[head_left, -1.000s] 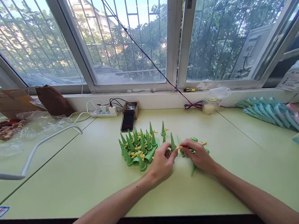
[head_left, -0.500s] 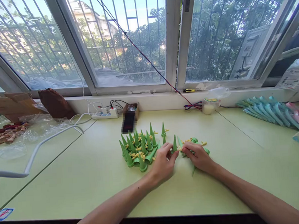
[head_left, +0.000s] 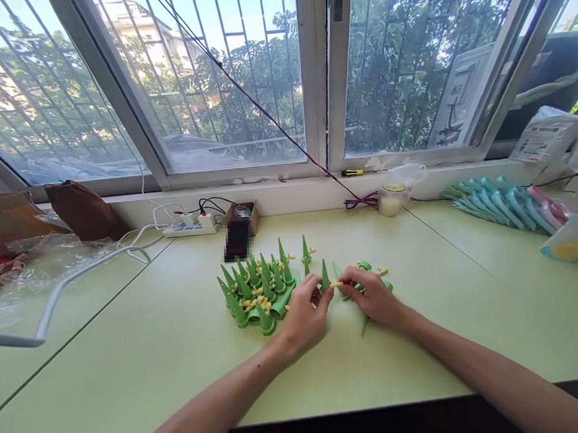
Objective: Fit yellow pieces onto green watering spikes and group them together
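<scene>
My left hand [head_left: 307,306] is closed on a green plastic cone [head_left: 325,276] that points upward. Its lower part is hidden by the fingers. Between the fingertips of my right hand [head_left: 373,295] is a small yellow plastic piece [head_left: 337,284], its inner end at the side of the held cone. To the left stands a cluster of green cones [head_left: 243,285], with small yellow pieces [head_left: 259,303] lying among them. One cone [head_left: 305,249] stands apart, behind my left hand. More green cones [head_left: 364,265] and yellow pieces lie behind my right hand, partly covered by it.
A pixelated dark object [head_left: 238,238] leans at a small box [head_left: 251,217] near the power strip [head_left: 190,227]. A lidded jar [head_left: 393,201] and blue-green packets [head_left: 494,204] stand along the back right. A white bent tube [head_left: 63,296] reaches over the left side.
The view has turned slightly right, so everything sits further left. Both hands keep their grips, and the yellow piece still meets the side of the cone.
</scene>
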Available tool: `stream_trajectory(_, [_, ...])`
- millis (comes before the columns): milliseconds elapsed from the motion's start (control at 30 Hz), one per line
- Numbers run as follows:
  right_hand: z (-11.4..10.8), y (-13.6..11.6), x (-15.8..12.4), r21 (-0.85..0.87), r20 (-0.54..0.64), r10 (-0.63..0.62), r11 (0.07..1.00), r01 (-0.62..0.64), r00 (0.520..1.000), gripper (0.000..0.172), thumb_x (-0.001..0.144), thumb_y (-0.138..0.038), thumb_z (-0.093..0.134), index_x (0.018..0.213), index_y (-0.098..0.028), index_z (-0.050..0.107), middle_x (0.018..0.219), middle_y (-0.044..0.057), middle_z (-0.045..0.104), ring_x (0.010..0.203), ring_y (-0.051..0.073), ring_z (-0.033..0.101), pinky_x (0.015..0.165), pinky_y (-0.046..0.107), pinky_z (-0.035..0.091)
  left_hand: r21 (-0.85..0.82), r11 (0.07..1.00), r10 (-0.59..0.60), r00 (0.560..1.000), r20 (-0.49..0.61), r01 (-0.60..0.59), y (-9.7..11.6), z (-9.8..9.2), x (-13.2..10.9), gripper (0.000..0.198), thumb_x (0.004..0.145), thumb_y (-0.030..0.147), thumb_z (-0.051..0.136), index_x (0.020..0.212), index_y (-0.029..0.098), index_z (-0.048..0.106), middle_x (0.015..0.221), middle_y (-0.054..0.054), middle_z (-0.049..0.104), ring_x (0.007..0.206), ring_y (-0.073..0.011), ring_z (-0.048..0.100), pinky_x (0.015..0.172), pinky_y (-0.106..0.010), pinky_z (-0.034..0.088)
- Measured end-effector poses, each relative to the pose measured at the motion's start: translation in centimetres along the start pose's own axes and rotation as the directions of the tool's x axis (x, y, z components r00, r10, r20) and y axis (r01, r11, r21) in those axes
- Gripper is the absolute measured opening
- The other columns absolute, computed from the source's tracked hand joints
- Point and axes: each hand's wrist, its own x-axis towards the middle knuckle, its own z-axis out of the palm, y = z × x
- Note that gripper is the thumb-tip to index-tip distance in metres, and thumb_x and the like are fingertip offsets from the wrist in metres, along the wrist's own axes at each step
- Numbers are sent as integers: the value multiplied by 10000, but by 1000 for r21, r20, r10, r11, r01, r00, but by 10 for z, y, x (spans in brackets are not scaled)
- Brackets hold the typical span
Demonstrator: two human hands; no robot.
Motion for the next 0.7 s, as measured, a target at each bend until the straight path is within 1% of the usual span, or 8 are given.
stream_trajectory(200, [1, 3, -1, -32, 18, -4, 999, 4, 1000, 239, 1037, -314, 501, 860, -211, 625, 768, 24, 633, 696, 170, 574, 638, 283, 443, 36, 999, 39, 999, -8, -39, 1, -1, -1, 286, 962, 291, 557, 737, 209, 402, 743, 32, 457, 639, -117, 459, 592, -256, 358])
stream_trajectory(500, [1, 9, -1, -64, 47, -37, 997, 40, 998, 304, 1048, -292, 465, 770, -211, 558, 683, 4, 573, 651, 163, 511, 626, 284, 407, 31, 997, 69, 998, -4, -68, 0, 2, 0, 272, 963, 277, 563, 738, 208, 427, 728, 33, 462, 624, -116, 471, 592, -259, 364])
stream_trajectory(600, [1, 8, -1, -49, 23, -12, 999, 13, 1000, 288, 1036, -290, 495, 771, -211, 573, 689, 7, 588, 650, 164, 525, 625, 286, 415, 39, 997, 74, 997, -11, -74, 2, 2, 0, 255, 958, 263, 572, 746, 207, 441, 737, 31, 471, 632, -117, 481, 596, -257, 374])
stream_trajectory(700, [0, 6, -2, -21, 5, 9, 1000, -9, 1000, 202, 1022, -302, 538, 866, -210, 626, 769, 27, 639, 699, 174, 573, 657, 293, 448, 50, 996, 74, 997, -29, -72, 2, 2, 0, 243, 956, 257, 578, 756, 207, 449, 748, 28, 485, 646, -120, 491, 607, -256, 384])
